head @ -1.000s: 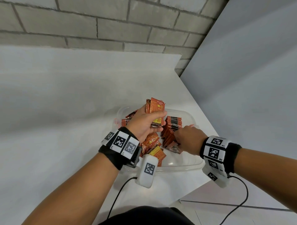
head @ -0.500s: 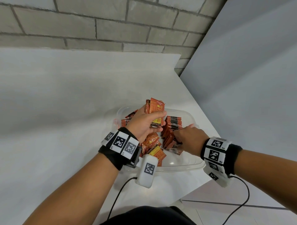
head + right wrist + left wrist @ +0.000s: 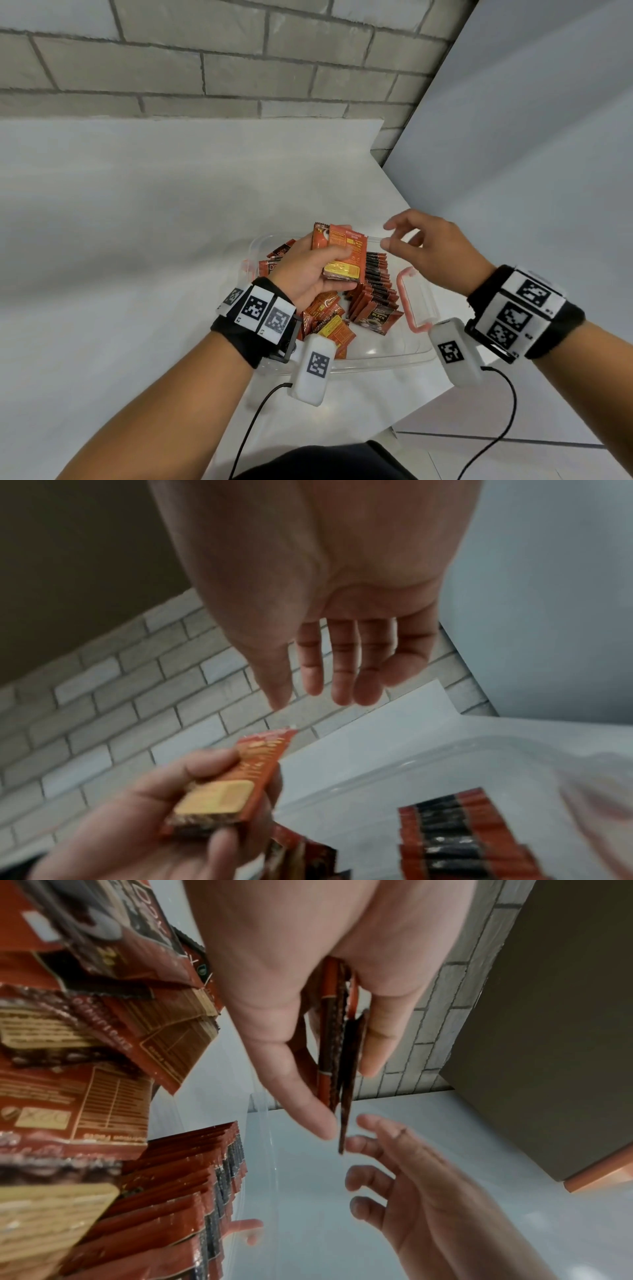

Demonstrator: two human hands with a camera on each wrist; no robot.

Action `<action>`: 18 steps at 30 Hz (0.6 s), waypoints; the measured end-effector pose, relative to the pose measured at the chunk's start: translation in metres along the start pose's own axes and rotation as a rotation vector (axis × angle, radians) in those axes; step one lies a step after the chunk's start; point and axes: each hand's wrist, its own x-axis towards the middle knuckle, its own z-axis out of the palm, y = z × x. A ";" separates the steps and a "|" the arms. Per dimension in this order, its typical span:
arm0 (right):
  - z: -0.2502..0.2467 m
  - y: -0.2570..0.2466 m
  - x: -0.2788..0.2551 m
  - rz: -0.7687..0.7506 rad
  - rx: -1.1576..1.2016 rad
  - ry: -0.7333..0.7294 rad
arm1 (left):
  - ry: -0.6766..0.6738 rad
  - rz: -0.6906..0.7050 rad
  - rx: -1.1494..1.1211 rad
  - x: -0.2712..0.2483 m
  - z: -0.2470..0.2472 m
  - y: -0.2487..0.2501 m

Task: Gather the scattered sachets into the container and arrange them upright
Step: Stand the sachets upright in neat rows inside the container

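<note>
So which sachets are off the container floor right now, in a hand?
The small stack gripped by the left hand, held above the container. The upright row and the loose pile sit inside it; the right hand holds nothing.

Left hand [image 3: 308,274]: forearm raised, wrist banded, thumb across the front and fingers behind, grip closed on a held bundle. Right hand [image 3: 435,245]: lifted just beside that grip, fingers [image 3: 342,664] spread and loosely bent, holding nothing, wrist banded.
</note>
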 end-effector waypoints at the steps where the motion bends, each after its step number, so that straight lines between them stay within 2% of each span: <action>1: 0.001 -0.004 -0.002 0.002 0.084 -0.019 | -0.014 0.000 0.018 0.000 0.000 -0.001; 4: 0.013 -0.009 -0.006 0.002 0.217 -0.107 | -0.045 -0.009 0.051 0.000 0.001 -0.002; 6: 0.021 -0.007 -0.006 0.014 0.293 -0.100 | -0.052 -0.016 0.064 -0.001 0.001 -0.002; 10: 0.022 -0.002 -0.006 -0.005 0.344 0.098 | -0.029 -0.004 0.058 -0.003 0.003 0.000; 13: 0.026 -0.002 -0.012 -0.109 0.316 0.197 | 0.012 0.009 -0.006 -0.002 0.002 0.001; 15: 0.036 -0.002 -0.020 -0.203 0.231 0.120 | 0.014 0.003 -0.046 -0.002 0.004 0.001; 18: 0.044 -0.001 -0.025 -0.244 0.160 -0.066 | 0.034 0.019 -0.066 -0.002 0.003 -0.001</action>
